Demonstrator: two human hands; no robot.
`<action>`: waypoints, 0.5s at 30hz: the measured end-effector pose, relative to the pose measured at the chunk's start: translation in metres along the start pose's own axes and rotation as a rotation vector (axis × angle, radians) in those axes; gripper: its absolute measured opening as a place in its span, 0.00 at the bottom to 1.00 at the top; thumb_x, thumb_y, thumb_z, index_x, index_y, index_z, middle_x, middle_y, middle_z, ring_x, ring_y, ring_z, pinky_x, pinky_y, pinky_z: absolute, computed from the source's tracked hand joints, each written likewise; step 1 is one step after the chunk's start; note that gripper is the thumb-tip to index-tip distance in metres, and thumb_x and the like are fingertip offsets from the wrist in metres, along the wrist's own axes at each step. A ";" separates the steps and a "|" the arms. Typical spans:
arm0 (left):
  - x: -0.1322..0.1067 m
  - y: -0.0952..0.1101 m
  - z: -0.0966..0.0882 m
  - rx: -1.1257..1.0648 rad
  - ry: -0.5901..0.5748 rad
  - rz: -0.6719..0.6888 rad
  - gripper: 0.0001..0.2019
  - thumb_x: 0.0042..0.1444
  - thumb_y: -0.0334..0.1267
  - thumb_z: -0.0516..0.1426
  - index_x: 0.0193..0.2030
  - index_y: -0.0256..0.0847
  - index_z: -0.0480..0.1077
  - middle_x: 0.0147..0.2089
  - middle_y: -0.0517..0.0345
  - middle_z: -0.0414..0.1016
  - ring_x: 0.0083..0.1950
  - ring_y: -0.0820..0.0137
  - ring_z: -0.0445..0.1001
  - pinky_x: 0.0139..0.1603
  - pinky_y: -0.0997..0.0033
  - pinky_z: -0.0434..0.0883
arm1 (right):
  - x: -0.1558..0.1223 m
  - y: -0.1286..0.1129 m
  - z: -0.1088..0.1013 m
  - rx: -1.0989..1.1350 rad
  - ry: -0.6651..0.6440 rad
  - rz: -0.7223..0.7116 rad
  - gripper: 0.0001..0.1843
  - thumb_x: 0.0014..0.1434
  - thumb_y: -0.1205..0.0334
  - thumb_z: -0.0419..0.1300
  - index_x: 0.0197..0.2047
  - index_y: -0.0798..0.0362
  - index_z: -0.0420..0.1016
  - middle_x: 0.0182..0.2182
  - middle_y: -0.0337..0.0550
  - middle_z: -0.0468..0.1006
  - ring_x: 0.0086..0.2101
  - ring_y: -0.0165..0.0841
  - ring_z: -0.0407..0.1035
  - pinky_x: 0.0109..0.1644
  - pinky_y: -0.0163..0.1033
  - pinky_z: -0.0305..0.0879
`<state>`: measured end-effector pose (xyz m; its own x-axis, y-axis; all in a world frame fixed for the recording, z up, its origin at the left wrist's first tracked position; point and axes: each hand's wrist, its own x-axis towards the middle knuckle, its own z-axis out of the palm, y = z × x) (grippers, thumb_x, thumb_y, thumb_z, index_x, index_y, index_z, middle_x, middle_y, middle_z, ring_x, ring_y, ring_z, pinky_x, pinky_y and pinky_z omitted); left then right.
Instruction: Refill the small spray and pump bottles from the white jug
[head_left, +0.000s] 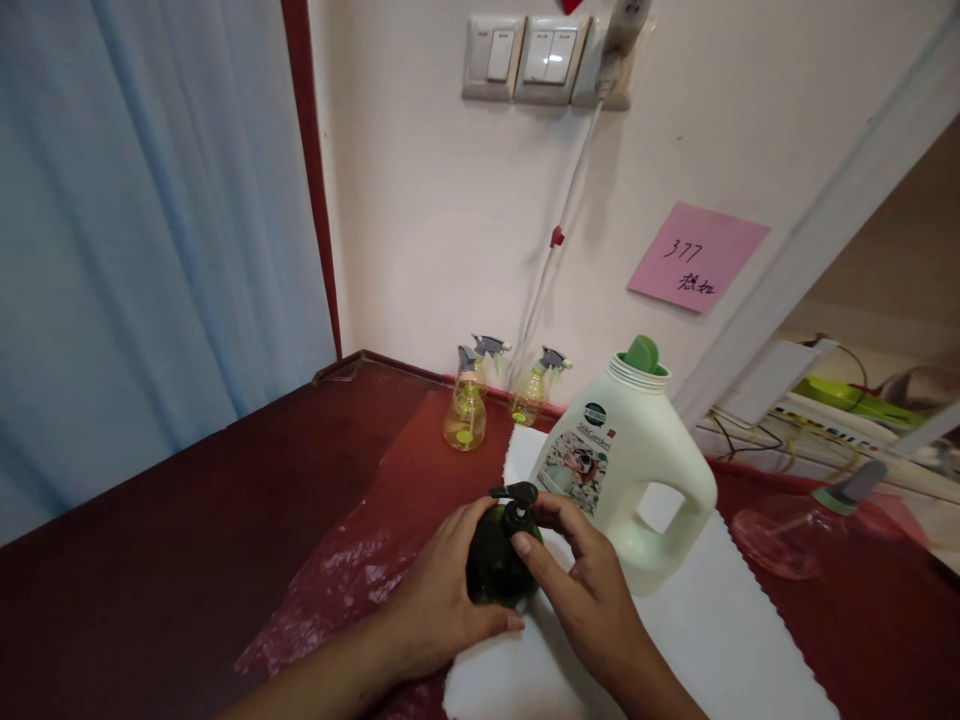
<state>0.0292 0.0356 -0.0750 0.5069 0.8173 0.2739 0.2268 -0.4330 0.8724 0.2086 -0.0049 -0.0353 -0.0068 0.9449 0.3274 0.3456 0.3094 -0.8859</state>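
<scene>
A dark green pump bottle (501, 565) with a black pump head (517, 494) stands on the white sheet. My left hand (442, 580) is wrapped round the bottle's left side, with the thumb across its front. On the other side, my right hand (581, 580) has thumb and fingers closed about the collar just under the pump head. Directly behind my right hand is a large pale green jug (637, 440) with a printed label and a handle. Its neck has no cap on it, and a green piece (643, 355) sticks up out of the opening.
Several yellow spray bottles (465, 410) stand by the wall. A clear pinkish bottle (787, 535) is at the right. White sheet (720, 620) and red plastic film (360, 560) cover parts of the dark red table (187, 540). A cable (570, 190) hangs from the socket.
</scene>
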 end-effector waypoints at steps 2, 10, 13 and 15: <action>0.000 0.000 0.000 0.005 -0.002 0.003 0.48 0.40 0.42 0.75 0.66 0.46 0.56 0.63 0.48 0.66 0.63 0.52 0.66 0.64 0.50 0.63 | 0.000 0.000 0.000 -0.002 0.003 0.002 0.14 0.65 0.52 0.59 0.53 0.45 0.70 0.50 0.40 0.76 0.50 0.37 0.70 0.56 0.45 0.65; -0.001 -0.002 0.000 0.001 0.001 0.000 0.49 0.40 0.43 0.74 0.67 0.45 0.56 0.65 0.46 0.66 0.64 0.51 0.65 0.65 0.51 0.63 | -0.002 0.004 0.002 0.007 0.025 0.001 0.14 0.66 0.52 0.59 0.54 0.44 0.70 0.50 0.40 0.76 0.51 0.36 0.70 0.57 0.45 0.65; -0.001 -0.003 0.000 -0.002 0.000 -0.006 0.49 0.40 0.43 0.74 0.67 0.44 0.55 0.65 0.44 0.65 0.65 0.49 0.65 0.65 0.48 0.62 | -0.001 0.004 0.002 0.001 0.027 0.003 0.14 0.66 0.52 0.59 0.53 0.45 0.70 0.50 0.41 0.76 0.51 0.37 0.70 0.57 0.46 0.65; -0.001 -0.003 0.000 -0.005 0.002 0.000 0.49 0.40 0.43 0.74 0.67 0.45 0.55 0.65 0.44 0.65 0.65 0.50 0.65 0.65 0.47 0.62 | 0.000 0.003 0.003 0.004 0.027 0.006 0.15 0.65 0.51 0.59 0.53 0.45 0.71 0.50 0.42 0.77 0.51 0.38 0.70 0.57 0.47 0.65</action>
<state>0.0284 0.0360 -0.0779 0.5057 0.8179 0.2746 0.2229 -0.4313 0.8742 0.2073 -0.0035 -0.0390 0.0201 0.9434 0.3310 0.3419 0.3046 -0.8890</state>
